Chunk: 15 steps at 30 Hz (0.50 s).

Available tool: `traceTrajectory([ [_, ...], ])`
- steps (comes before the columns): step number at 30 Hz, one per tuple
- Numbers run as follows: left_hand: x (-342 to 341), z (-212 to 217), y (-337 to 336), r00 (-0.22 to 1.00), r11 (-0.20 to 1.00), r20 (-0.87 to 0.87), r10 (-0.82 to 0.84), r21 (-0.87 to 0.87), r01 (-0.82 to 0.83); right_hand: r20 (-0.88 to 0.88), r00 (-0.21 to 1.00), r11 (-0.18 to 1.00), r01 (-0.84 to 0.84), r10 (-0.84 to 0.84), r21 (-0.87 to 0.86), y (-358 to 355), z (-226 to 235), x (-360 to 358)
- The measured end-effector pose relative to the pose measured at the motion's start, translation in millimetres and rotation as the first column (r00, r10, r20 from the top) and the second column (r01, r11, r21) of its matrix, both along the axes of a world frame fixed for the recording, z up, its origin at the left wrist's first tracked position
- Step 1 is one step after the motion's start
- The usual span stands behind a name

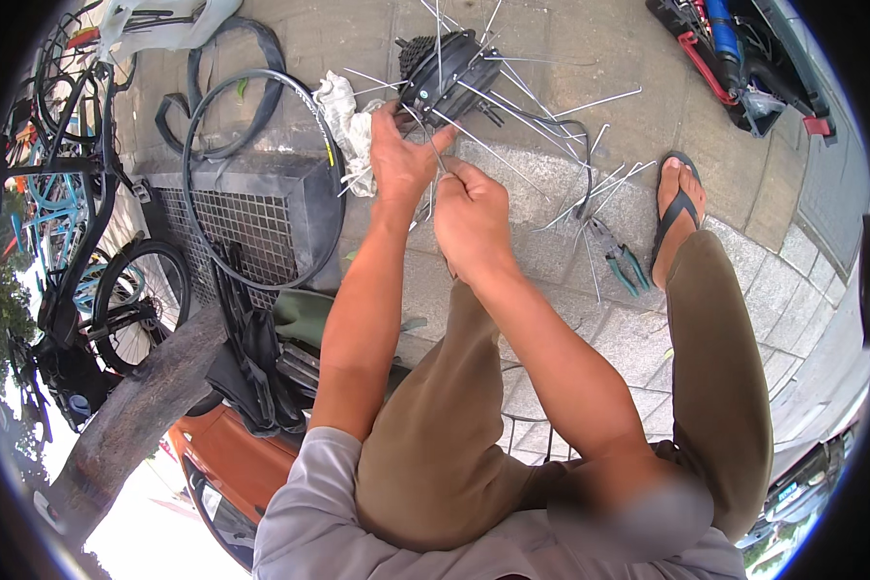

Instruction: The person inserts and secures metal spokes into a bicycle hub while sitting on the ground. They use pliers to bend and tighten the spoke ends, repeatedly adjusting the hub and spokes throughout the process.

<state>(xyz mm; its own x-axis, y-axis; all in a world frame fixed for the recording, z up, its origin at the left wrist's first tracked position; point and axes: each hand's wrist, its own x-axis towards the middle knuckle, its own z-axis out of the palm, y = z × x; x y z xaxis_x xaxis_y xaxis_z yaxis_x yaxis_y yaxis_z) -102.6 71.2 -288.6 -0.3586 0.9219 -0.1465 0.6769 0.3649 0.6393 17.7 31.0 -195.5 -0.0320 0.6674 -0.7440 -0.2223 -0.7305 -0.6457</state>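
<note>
A black wheel hub point(449, 77) with a toothed sprocket stack lies on the paving ahead of me, metal spokes sticking out all round it. My left hand point(403, 155) grips the hub's near edge, thumb and fingers spread around it; its fingertips are partly hidden. Close beside it, my right hand point(472, 215) is closed in a fist around a thin metal spoke point(441, 166) that runs up toward the hub. A black cable point(587, 159) trails from the hub to the right. Loose spokes point(604, 188) and pliers with green handles point(621, 259) lie right of my hands.
A bare wheel rim point(195, 198) leans over a grated stone block point(304, 227) at left, near a black inner tube point(271, 106) and white rag point(336, 111). An open toolbox point(764, 111) sits far right. Parked bikes point(135, 300) and a tree trunk point(140, 416) stand left.
</note>
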Motion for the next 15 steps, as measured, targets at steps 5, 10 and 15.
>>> traceTrajectory([
  [5,-4.5,12.7,-7.9,0.986,0.996,-0.148,-0.081,0.029,0.086,0.018,0.997,0.995,-0.071,0.072,-0.071,4.9,21.3,16.0],
  [10,-1.8,21.3,-22.7,0.956,0.987,-0.257,-0.141,0.045,0.157,-0.067,0.998,1.000,-0.002,0.001,-0.023,-24.2,20.0,20.9],
  [15,1.6,40.2,-27.3,0.937,0.993,-0.328,-0.120,-0.020,0.120,0.086,0.991,0.987,-0.112,0.103,0.112,-38.4,24.1,13.7],
])
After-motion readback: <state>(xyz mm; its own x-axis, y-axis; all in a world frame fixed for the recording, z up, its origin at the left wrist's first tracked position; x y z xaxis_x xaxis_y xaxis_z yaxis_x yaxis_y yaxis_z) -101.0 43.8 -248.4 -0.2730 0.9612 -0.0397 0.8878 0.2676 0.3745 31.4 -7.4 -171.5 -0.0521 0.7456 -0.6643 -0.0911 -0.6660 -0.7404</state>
